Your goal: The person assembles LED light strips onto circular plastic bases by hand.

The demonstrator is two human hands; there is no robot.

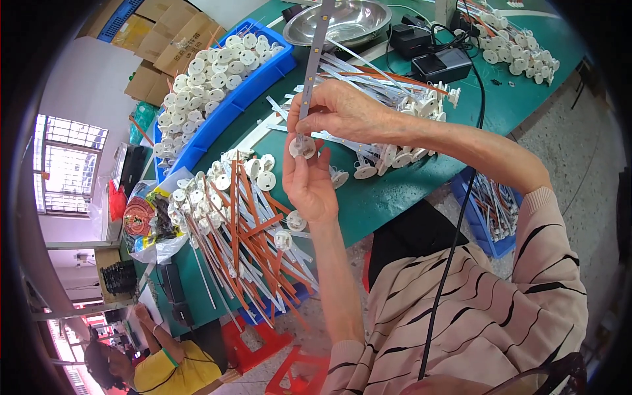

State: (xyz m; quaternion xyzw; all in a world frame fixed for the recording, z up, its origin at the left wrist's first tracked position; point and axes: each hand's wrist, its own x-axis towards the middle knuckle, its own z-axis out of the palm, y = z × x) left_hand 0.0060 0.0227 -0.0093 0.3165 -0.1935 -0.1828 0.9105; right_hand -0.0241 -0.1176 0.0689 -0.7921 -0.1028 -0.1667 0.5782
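Note:
Both my hands are raised over the green table [388,197], working on one narrow LED strip [316,52] that stands nearly upright. A small white round disc [302,147] sits at the strip's lower end. My left hand [309,189] is below, with its fingers closed around the disc. My right hand [352,110] pinches the strip just above the disc. Behind and right of my hands lies a pile of similar strips with white discs [401,99]. Another heap of strips [243,230], many with orange-brown backs, spreads left of my left forearm.
A long blue bin [280,62] full of white discs stands at the back left. Beyond my hands are a shiny metal bowl [296,29] and black power adapters [442,66]. A black cable [464,197] hangs across my right forearm. A person in yellow [178,368] sits at lower left.

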